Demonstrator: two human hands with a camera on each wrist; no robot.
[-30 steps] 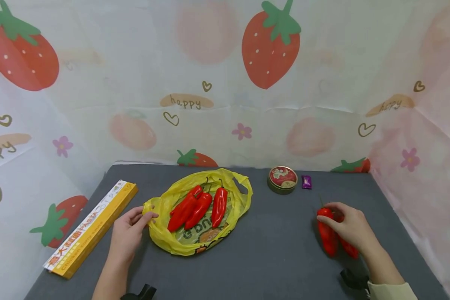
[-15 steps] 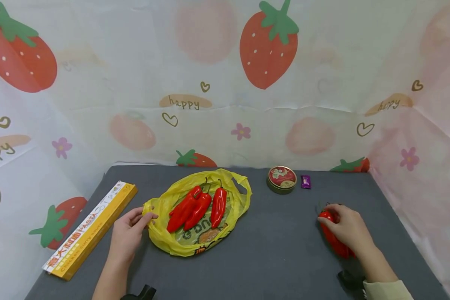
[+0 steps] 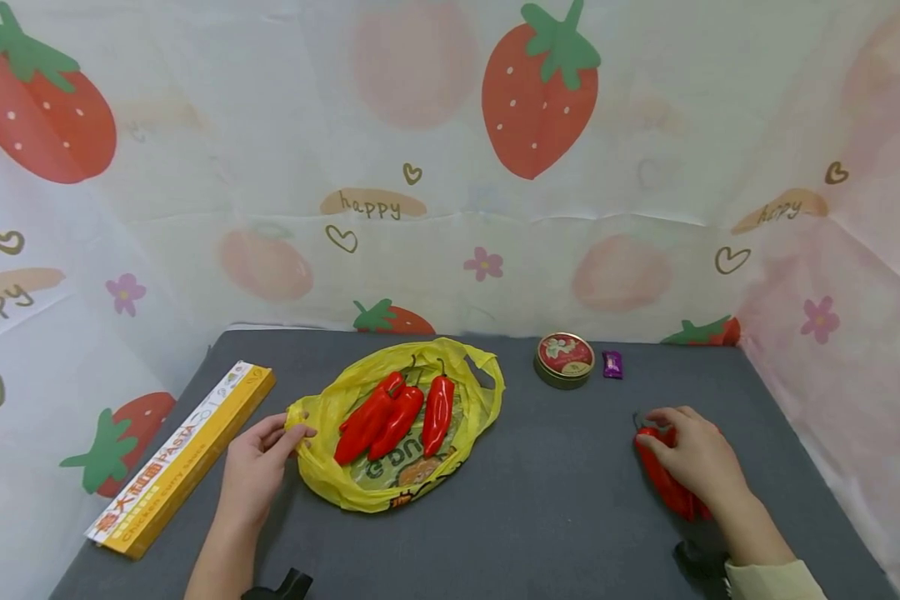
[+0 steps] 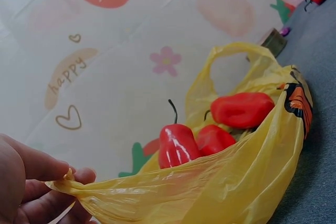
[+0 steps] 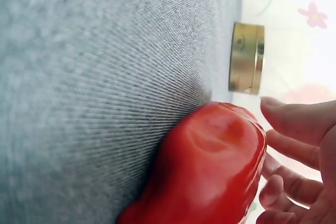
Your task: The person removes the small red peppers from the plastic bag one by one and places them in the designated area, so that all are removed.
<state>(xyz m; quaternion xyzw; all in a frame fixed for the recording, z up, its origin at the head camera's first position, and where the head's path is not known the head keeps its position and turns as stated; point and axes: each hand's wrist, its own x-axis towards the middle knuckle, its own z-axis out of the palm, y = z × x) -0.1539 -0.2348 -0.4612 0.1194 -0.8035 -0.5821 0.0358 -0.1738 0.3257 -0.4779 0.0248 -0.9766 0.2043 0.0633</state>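
Observation:
My left hand (image 3: 258, 462) pinches the edge of a yellow plastic bag (image 3: 307, 467) between thumb and fingers, seen close in the left wrist view. Inside the opened bag lie several glossy red chili peppers (image 3: 438, 412) with dark stems. To the right, my right hand (image 3: 697, 454) hovers over another red chili pepper (image 3: 660, 479) on the grey table. In the right wrist view, the thumb (image 5: 299, 119) is straight and stands apart from this pepper, while the other fingers are close to its upper side. My right hand hides part of what lies under it.
A long yellow and white pasta box (image 3: 183, 458) lies at the left. Toward the back right stand a round red-lidded tin (image 3: 565, 360) and a small purple wrapped sweet (image 3: 612, 364). A strawberry-printed cloth (image 3: 450, 167) hangs behind the table.
Two red chili peppers showed separately under my right hand one second ago; now they look bunched into one red shape, its stem to the left. My left hand holds the bag unmoved.

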